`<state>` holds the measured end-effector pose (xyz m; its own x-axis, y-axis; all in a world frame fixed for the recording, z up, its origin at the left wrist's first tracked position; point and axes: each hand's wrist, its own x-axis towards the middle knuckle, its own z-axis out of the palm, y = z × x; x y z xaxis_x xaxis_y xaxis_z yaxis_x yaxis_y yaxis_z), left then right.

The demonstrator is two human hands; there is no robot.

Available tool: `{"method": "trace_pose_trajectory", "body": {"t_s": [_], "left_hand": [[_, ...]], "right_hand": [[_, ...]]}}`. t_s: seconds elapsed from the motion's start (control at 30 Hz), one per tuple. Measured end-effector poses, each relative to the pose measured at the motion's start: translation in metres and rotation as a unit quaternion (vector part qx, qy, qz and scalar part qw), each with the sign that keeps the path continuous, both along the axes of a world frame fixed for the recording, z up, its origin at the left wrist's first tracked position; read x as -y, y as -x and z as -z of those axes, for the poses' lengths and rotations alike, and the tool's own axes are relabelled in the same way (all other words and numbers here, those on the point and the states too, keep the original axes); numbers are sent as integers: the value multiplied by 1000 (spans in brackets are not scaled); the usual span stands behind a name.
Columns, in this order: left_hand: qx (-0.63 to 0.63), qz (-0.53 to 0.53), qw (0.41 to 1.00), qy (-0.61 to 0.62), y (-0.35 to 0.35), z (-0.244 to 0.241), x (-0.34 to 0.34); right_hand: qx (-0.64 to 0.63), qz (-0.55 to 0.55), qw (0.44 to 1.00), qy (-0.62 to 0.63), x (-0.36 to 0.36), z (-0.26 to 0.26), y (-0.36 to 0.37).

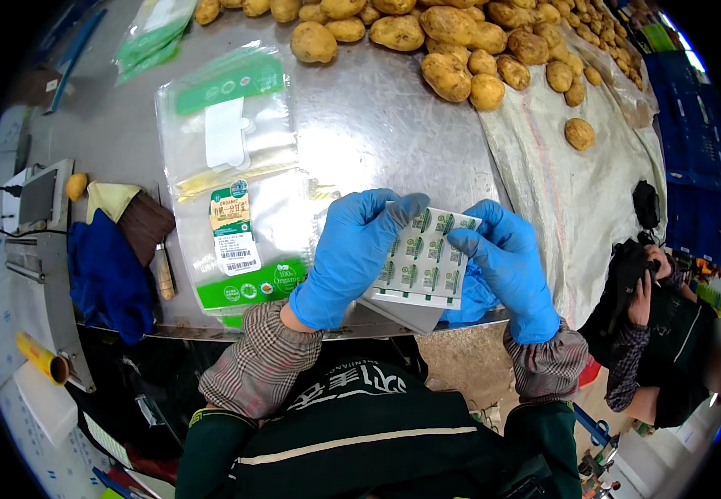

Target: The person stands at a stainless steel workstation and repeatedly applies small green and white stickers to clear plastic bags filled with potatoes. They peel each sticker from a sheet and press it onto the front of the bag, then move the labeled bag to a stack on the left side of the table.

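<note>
Both my hands wear blue disposable gloves. My left hand (pixel 360 249) pinches the upper left corner of a sheet of small green-and-white stickers (pixel 422 262), and my right hand (pixel 503 262) grips its upper right edge. The sheet hangs tilted over the table's front edge, above a grey flat piece (pixel 407 315) and a crumpled blue glove or plastic (pixel 472 293). To the left of my left hand lies a stack of clear plastic produce bags (pixel 179 162) with green bands. The front bag carries a printed label (pixel 234 227) with barcodes.
Potatoes (pixel 447 75) are heaped along the far side of the metal table (pixel 360 125), some on a white woven sack (pixel 560 206). At left are a blue cloth (pixel 111 280), a wooden-handled tool (pixel 164 271) and a scale-like machine (pixel 42 199). Another person (pixel 653 330) stands at right, holding something black.
</note>
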<state>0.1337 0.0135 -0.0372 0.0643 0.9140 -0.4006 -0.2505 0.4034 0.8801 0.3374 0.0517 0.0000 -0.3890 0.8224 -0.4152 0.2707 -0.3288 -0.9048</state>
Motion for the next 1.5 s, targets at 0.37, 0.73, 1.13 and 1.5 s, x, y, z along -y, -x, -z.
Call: {"method": "trace_pose_trajectory", "body": {"t_s": [0.37,0.73,1.13,1.5], "left_hand": [[-122,8,989,-84,-1,1,7],[4,-61,997,-41,4,-16,8],[-45,-106,989,-93,4,-3,13],[-57,-50,994,-74,9,-8,10]], "right_hand": [[97,-111,959,-242,-26,-5,-8],[70,-132,944,-294,-28,-31,18],[129,-111,965,-198,-24,-27,16],[136,-177,879,-422,-41,-37,33]]}}
